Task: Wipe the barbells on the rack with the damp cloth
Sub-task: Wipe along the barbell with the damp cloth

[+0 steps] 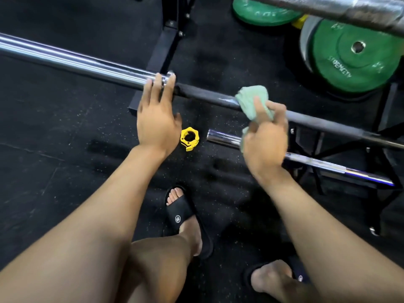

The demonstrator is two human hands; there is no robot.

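Cloth first: the crumpled pale green damp cloth point(253, 101) sits bunched in my right hand point(265, 145), whose fingers and thumb curl round it and press its upper part against the long steel barbell point(207, 96) on its dull dark grey shaft. That barbell runs from the left edge of my view down toward the right edge, its shiny chrome sleeve on the left. My left hand point(157, 119) lies on the sleeve's inner end beside the collar, fingers straight and close together, gripping nothing. Below it, a second chrome bar point(306, 159) lies lower, partly hidden behind my right hand. On the black rubber floor point(54, 127) between my hands I see a yellow plastic barbell clamp point(189, 138). Green weight plates point(354, 55) stand near the top right corner, under a third grey bar point(341, 9). The black steel rack upright point(168, 44) rises behind the barbell.
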